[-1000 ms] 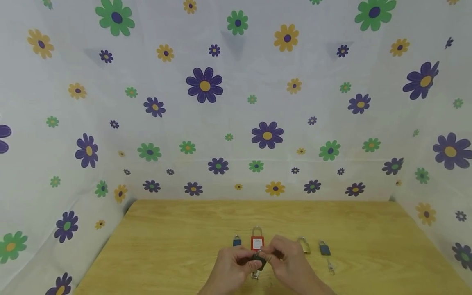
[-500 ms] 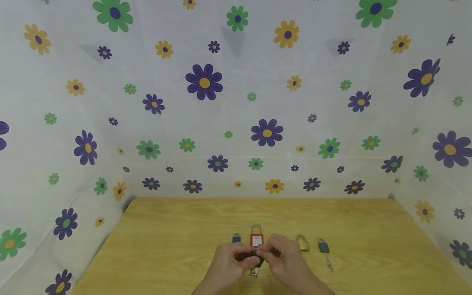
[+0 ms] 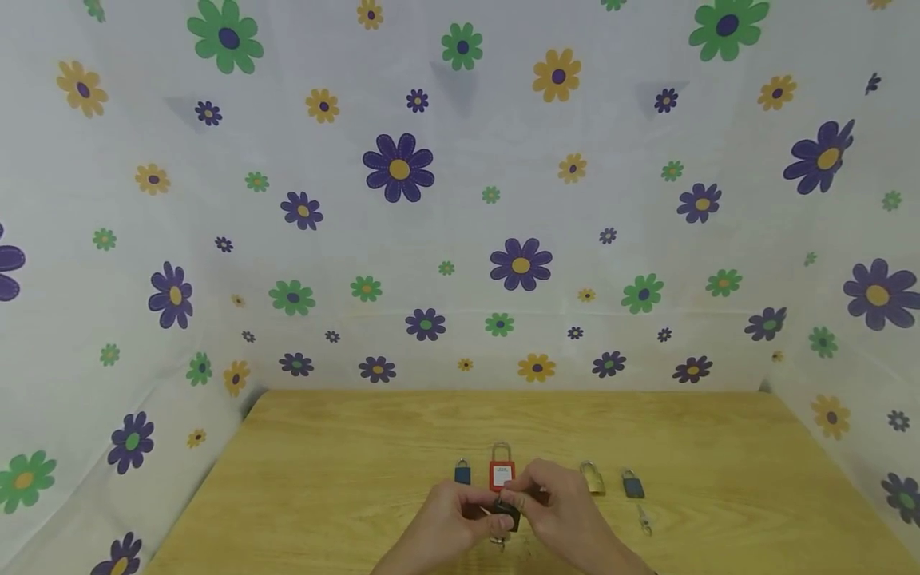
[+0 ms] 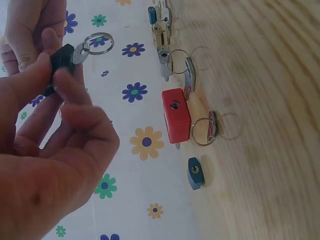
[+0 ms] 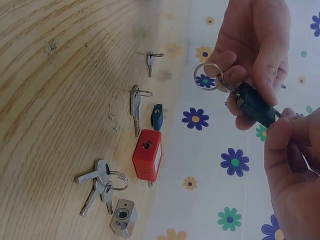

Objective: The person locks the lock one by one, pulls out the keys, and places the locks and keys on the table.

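Above the table's near part, my left hand (image 3: pixel 449 519) grips a small black padlock (image 3: pixel 508 515) between thumb and fingers. A key with a ring (image 5: pixel 208 76) sticks out of the padlock's keyhole end, as the right wrist view shows. My right hand (image 3: pixel 561 507) pinches the opposite end, where the shackle is. Its fingertips hide most of that shackle, so I cannot tell whether it is fastened. In the left wrist view the padlock (image 4: pixel 62 67) lies tilted between both hands, with the key ring (image 4: pixel 99 43) hanging free of the fingers.
A row of padlocks lies beyond the hands: a blue one (image 3: pixel 462 473), a red one (image 3: pixel 502 474), a brass one (image 3: pixel 593 481) and another blue one (image 3: pixel 632 485). Keys (image 3: pixel 644 521) lie nearer, including a bunch (image 5: pixel 101 175). Flower-patterned cloth (image 3: pixel 460 224) walls the table (image 3: pixel 345 447).
Both hands stay in nearly the same place around the black padlock. The padlock has turned slightly in the fingers, and its silver shackle, visible earlier, is now mostly covered.
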The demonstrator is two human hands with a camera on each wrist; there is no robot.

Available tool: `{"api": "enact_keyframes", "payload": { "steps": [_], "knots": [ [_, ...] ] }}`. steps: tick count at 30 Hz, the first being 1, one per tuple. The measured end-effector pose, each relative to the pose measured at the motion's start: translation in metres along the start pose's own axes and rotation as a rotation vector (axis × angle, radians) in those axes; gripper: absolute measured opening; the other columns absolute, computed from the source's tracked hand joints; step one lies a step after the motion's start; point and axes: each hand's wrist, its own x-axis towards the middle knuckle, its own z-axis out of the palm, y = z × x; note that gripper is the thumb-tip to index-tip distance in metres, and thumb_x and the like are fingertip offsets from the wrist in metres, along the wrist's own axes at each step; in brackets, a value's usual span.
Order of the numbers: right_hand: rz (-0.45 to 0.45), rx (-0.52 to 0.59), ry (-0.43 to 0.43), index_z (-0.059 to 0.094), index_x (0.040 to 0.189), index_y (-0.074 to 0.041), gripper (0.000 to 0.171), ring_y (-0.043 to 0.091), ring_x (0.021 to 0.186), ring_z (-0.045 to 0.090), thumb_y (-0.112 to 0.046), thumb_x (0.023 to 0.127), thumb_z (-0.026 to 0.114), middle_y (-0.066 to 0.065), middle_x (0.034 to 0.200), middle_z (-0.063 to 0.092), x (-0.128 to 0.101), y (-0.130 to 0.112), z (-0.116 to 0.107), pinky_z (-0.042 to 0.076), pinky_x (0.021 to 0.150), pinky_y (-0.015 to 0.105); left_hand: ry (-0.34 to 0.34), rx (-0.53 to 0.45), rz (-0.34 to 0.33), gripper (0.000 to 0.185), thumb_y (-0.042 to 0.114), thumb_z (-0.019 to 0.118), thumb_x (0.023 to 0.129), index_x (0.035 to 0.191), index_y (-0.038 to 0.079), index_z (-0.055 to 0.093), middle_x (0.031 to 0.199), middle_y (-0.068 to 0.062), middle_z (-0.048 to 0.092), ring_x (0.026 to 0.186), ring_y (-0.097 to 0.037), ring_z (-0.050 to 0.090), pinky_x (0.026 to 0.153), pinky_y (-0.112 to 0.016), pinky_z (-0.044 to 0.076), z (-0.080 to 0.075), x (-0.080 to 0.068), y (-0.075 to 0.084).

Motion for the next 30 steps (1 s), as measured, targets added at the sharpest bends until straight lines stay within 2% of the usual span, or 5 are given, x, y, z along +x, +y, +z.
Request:
{"api": "enact_keyframes", "payload": {
  "steps": [4, 12, 18, 24, 30],
  "knots": [
    [-0.007, -0.001, -0.002, 0.07, 0.086, -0.012, 0.009, 0.001, 0.074, 0.068, -0.007, 0.092, 0.074, 0.004, 0.082, 0.073, -0.0005, 0.0014, -0.0007, 0.059, 0.062, 0.024, 0.009, 0.027, -0.006, 0.017, 0.024, 0.079, 0.092, 0.104, 0.014, 0.082, 0.092, -0.006, 0.08, 0.072, -0.007, 0.063, 0.062, -0.022, 0.051, 0.0009, -0.0006, -0.0008],
    [-0.086, -0.039, 0.017, 0.072, 0.085, -0.014, 0.013, -0.002, 0.069, 0.064, -0.003, 0.088, 0.078, 0.0, 0.079, 0.069, -0.0019, 0.0053, 0.0003, 0.056, 0.056, 0.023, -0.019, -0.082, 0.013, 0.02, 0.021, 0.08, 0.09, 0.104, 0.006, 0.082, 0.098, -0.012, 0.08, 0.084, -0.005, 0.073, 0.073, -0.018, 0.057, 0.0033, -0.0023, -0.0032],
    [-0.046, -0.035, 0.017, 0.075, 0.089, -0.018, 0.01, -0.003, 0.065, 0.06, -0.009, 0.09, 0.078, -0.002, 0.08, 0.069, -0.0016, 0.0019, -0.0015, 0.053, 0.054, 0.022, -0.006, -0.088, 0.006, 0.018, 0.017, 0.08, 0.09, 0.103, 0.005, 0.081, 0.098, -0.013, 0.08, 0.083, -0.004, 0.071, 0.072, -0.017, 0.056, 0.0035, -0.0013, -0.0053],
    [-0.056, -0.022, 0.032, 0.077, 0.092, -0.018, 0.005, -0.001, 0.067, 0.063, -0.013, 0.092, 0.077, -0.001, 0.082, 0.072, -0.0018, 0.0012, -0.0023, 0.055, 0.056, 0.023, 0.01, -0.105, -0.029, 0.018, 0.015, 0.078, 0.092, 0.106, 0.005, 0.081, 0.1, -0.013, 0.079, 0.084, -0.007, 0.071, 0.072, -0.018, 0.056, 0.003, -0.0014, -0.0048],
    [0.027, -0.015, 0.041, 0.077, 0.095, -0.017, 0.003, 0.0, 0.07, 0.062, -0.016, 0.095, 0.074, -0.001, 0.086, 0.072, -0.0045, 0.0014, -0.0064, 0.056, 0.059, 0.023, 0.042, -0.08, 0.0, 0.02, 0.019, 0.077, 0.093, 0.109, 0.008, 0.081, 0.103, -0.01, 0.08, 0.086, -0.004, 0.071, 0.073, -0.017, 0.055, 0.0022, -0.0015, -0.0044]
  ]
}}
